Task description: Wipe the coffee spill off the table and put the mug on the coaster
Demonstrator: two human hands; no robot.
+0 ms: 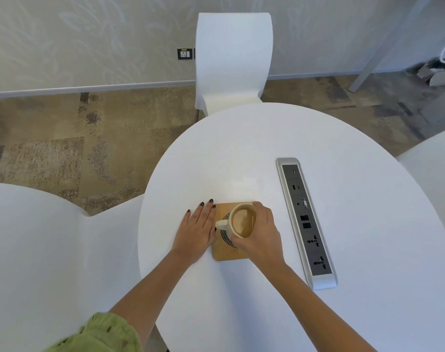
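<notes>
A cream mug [242,221] full of light brown coffee is over a square wooden coaster [225,254] with a black-and-white patterned round centre. Its handle points left. My right hand [260,231] wraps around the mug's right side from above. Whether the mug rests on the coaster or hovers just above it cannot be told. My left hand [198,226] lies flat on the white table [254,148], fingers straight, touching the coaster's left edge. No coffee spill or cloth shows on the tabletop.
A long silver socket strip [305,222] is set into the table right of the coaster. White chairs stand at the far side [233,62], the left [38,250] and the right edge [434,174]. Carpet lies beyond.
</notes>
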